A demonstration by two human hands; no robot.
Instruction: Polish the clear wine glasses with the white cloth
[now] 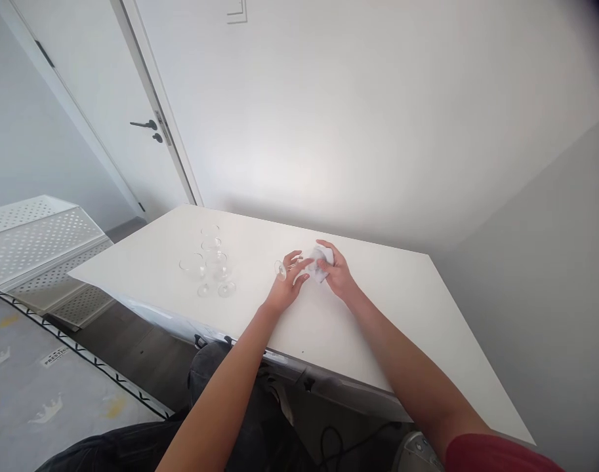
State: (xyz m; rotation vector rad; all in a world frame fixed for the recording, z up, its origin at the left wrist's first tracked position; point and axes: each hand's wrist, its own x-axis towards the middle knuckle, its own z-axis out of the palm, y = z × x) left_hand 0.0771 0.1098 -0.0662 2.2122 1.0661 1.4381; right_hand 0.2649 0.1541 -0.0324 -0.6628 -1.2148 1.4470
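A glass (282,268) lies on its side just above the middle of the white table (417,308), with its round foot pointing left and its bowl hidden inside a white cloth (321,257). The left hand (288,283) holds it at the stem, fingers (299,264) slightly spread and curled round it. The right hand (336,275) is closed on the cloth, fingers together and pressed over the bowl. A cluster of other glasses (211,261) stands well apart to the left, near the table's far corner.
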